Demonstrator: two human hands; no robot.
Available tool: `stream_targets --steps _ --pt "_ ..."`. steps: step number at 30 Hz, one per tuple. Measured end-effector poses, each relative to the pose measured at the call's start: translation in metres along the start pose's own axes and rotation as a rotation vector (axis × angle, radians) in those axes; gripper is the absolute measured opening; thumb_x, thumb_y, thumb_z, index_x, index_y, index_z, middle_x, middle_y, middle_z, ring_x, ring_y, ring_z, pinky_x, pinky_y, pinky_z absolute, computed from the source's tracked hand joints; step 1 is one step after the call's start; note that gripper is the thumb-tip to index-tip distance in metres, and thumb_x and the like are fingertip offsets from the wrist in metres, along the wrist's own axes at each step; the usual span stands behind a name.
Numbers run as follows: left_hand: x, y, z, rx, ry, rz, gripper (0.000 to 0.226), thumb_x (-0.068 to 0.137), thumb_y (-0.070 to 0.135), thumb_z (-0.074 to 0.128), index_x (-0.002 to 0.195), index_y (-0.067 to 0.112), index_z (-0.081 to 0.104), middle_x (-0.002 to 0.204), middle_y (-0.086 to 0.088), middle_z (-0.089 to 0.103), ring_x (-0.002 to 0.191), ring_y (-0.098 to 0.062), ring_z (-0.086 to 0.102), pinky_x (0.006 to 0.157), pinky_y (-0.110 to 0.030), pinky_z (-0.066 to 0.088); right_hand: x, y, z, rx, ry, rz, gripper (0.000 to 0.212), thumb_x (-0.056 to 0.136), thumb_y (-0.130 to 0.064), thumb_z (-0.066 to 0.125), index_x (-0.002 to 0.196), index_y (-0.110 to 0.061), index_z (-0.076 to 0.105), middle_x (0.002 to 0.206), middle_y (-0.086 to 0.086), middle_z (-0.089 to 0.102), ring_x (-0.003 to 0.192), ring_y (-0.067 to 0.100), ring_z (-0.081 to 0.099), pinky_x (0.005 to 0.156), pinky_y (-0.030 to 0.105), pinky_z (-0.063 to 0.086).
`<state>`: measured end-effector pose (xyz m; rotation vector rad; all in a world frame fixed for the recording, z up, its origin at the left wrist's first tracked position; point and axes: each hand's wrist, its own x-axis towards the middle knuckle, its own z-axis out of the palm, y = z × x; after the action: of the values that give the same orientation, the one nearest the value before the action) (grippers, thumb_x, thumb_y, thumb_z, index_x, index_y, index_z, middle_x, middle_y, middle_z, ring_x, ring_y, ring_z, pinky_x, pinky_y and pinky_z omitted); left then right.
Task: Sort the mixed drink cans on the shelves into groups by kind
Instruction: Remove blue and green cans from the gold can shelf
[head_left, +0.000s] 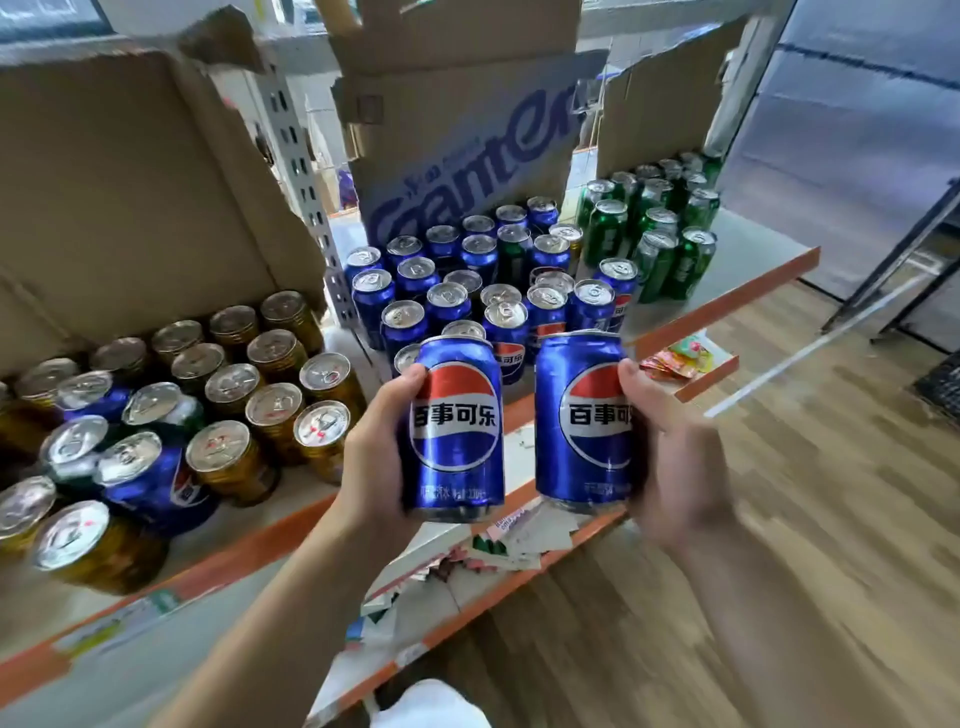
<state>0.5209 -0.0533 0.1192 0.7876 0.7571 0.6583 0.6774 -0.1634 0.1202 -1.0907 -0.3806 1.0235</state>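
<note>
My left hand (376, 452) grips an upright blue Pepsi can (457, 431), and my right hand (675, 457) grips a second blue Pepsi can (584, 421) beside it. Both cans hang in front of the shelf edge (727, 306). Behind them stands a cluster of blue Pepsi cans (467, 280) with a green can (514, 249) among them. Further right is a group of green cans (654, 228). On the left shelf, gold cans (260, 374) fill most of the space, with blue cans (150, 478) and a green can (161, 410) mixed in near the front.
Cardboard sheets (130, 182) stand behind the cans, one printed with blue letters (467, 156). A perforated metal upright (306, 182) divides the two shelf bays. Torn paper scraps (498, 545) lie on the lower shelf. Wooden floor (779, 519) spreads to the right, with a dark metal frame (909, 270).
</note>
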Motion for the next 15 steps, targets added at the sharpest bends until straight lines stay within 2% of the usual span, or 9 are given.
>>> stream_targets --steps 2,4,6,9,12,15 --pt "0.014 -0.003 0.009 0.030 -0.005 -0.022 0.056 0.076 0.044 0.065 0.118 0.005 0.065 0.104 -0.023 0.071 0.083 -0.030 0.069 0.074 -0.039 0.055 0.006 -0.005 -0.013 -0.020 0.011 -0.014 0.040 0.081 -0.039 0.055 0.107 -0.013 0.072 0.097 0.010 0.074 0.087 0.024 0.071 0.073 0.036 0.056" --pt "0.030 -0.005 0.016 0.044 -0.018 -0.039 0.064 0.074 0.050 0.061 0.120 0.006 0.064 0.109 -0.024 0.070 0.086 -0.029 0.069 0.074 -0.037 0.056 0.018 -0.010 -0.023 -0.037 0.014 -0.039 0.040 0.080 -0.039 0.057 0.107 -0.014 0.071 0.098 0.009 0.074 0.088 0.024 0.071 0.074 0.037 0.056" --pt "0.047 -0.005 0.022 0.059 -0.037 -0.033 0.060 0.075 0.053 0.067 0.116 0.009 0.065 0.104 -0.019 0.073 0.084 -0.028 0.071 0.072 -0.038 0.057 0.034 -0.017 -0.031 -0.073 0.005 -0.069 0.039 0.080 -0.039 0.061 0.109 -0.016 0.071 0.100 0.009 0.074 0.091 0.024 0.070 0.078 0.039 0.055" --pt "0.073 -0.001 0.032 0.149 -0.069 0.017 0.058 0.074 0.053 0.074 0.115 0.013 0.063 0.097 -0.013 0.074 0.081 -0.025 0.072 0.071 -0.037 0.060 0.063 -0.026 -0.038 -0.103 -0.011 -0.102 0.044 0.082 -0.040 0.057 0.115 -0.012 0.068 0.104 0.012 0.073 0.094 0.026 0.069 0.083 0.041 0.053" --pt "0.102 0.006 0.040 0.168 -0.064 0.057 0.060 0.072 0.053 0.068 0.115 0.012 0.064 0.099 -0.015 0.074 0.081 -0.027 0.072 0.070 -0.039 0.060 0.094 -0.037 -0.039 -0.129 -0.045 -0.131 0.050 0.078 -0.046 0.061 0.115 -0.013 0.069 0.107 0.015 0.072 0.097 0.030 0.069 0.087 0.046 0.053" --pt "0.132 0.014 0.050 0.220 -0.073 0.148 0.059 0.069 0.059 0.069 0.110 0.017 0.068 0.103 -0.017 0.073 0.089 -0.034 0.071 0.077 -0.047 0.059 0.121 -0.053 -0.037 -0.158 -0.112 -0.183 0.044 0.078 -0.049 0.070 0.110 -0.018 0.072 0.107 0.015 0.072 0.097 0.029 0.070 0.080 0.038 0.058"
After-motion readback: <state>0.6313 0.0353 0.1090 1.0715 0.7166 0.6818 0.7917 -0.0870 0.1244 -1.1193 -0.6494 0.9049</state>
